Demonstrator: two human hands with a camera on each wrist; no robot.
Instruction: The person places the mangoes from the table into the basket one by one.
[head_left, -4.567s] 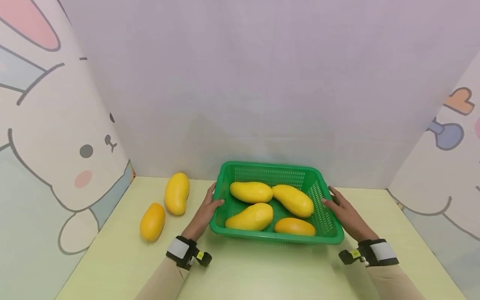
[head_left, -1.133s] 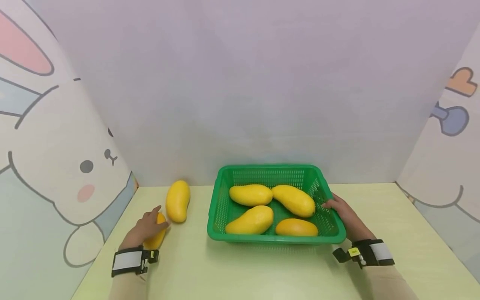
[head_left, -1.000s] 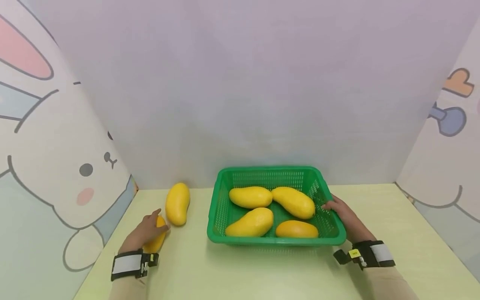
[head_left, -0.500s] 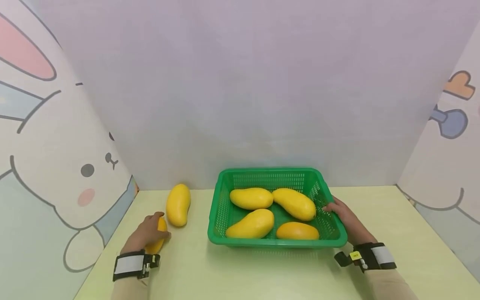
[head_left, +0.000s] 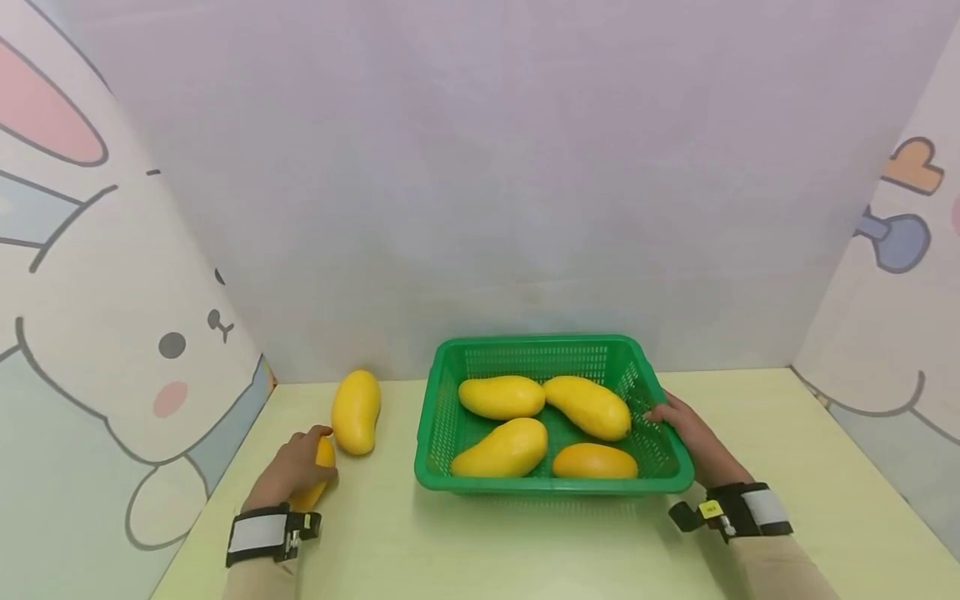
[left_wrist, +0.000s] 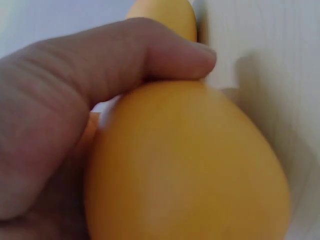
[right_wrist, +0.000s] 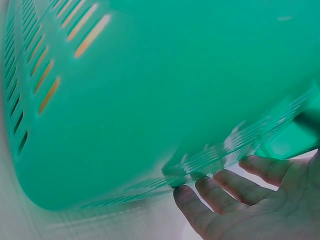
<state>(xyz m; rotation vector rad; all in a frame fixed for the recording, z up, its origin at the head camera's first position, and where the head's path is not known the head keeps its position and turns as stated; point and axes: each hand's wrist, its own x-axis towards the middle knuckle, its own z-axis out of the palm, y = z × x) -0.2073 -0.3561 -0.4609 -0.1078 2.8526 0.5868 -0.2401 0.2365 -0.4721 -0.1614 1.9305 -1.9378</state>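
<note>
My left hand (head_left: 291, 469) lies over an orange-yellow mango (head_left: 326, 454) on the pale green table, left of the basket. In the left wrist view its fingers (left_wrist: 150, 55) curl round that mango (left_wrist: 190, 165). A larger yellow mango (head_left: 356, 412) lies just behind it, its tip (left_wrist: 165, 12) showing past my fingers. A green plastic basket (head_left: 555, 486) holds several yellow mangoes (head_left: 501, 397). My right hand (head_left: 684, 425) holds the basket's right rim, thumb on top. In the right wrist view my fingers (right_wrist: 210, 200) sit under the edge of the basket (right_wrist: 150, 100).
Printed panels with a cartoon rabbit (head_left: 150, 350) wall in the table on the left, back and right. Bare table top (head_left: 480, 542) stretches in front of the basket and to its right.
My left hand has left the basket's left rim and gone to the small mango on the left. Over the last second it has settled closer round it. The right hand stays on the basket.
</note>
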